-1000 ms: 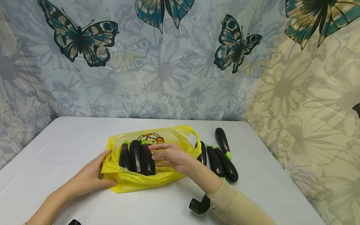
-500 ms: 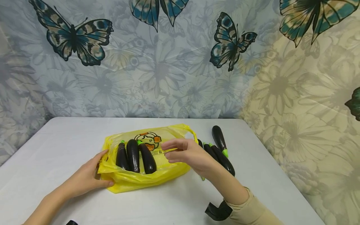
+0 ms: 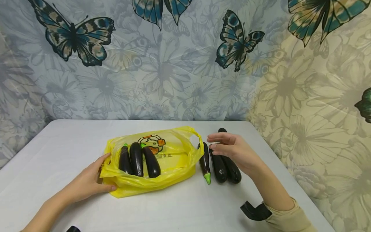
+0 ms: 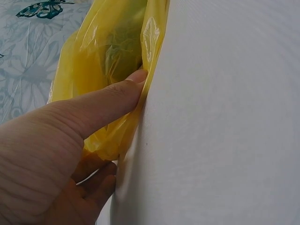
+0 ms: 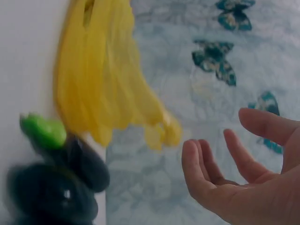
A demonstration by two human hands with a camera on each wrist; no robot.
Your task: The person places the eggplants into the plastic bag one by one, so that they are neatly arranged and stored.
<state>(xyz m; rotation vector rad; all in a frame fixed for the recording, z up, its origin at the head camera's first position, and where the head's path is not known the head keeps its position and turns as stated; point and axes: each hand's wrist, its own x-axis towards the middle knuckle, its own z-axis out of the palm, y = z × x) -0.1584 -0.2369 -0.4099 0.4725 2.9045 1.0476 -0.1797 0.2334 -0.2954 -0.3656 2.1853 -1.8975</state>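
Where the far edge of the desk (image 3: 81,129) ends, a flower-printed backdrop (image 3: 110,87) rises, with large teal-and-cream butterflies (image 3: 74,40) across it. A black strap (image 3: 256,211) juts from the beige sleeve (image 3: 290,219) on the right, and a small dark piece (image 3: 73,229) of unclear kind is cut off at the bottom of the head view. Several things stand in the way: the near wall of the yellow plastic bag (image 3: 162,184) rises in front of the lower ends of the eggplants inside (image 3: 136,159), its handle loop overlaps the top of the closest loose eggplant (image 3: 204,164), and the right hand (image 3: 236,151) hides most of the far eggplant (image 3: 222,130), near the desk's far edge.

In count, there is one bag, lying around the middle of the desk, and seven eggplants show: three side by side in its mouth, and four outside, between it and the desk's right edge. Of these four, the closest points its green stem away from the far edge, and two (image 3: 219,169) lie together just beside it. Two hands are in view: the left hand (image 3: 90,182) grips the bag's left rim between thumb and fingers; the right holds nothing, fingers loosely bent above the loose eggplants.
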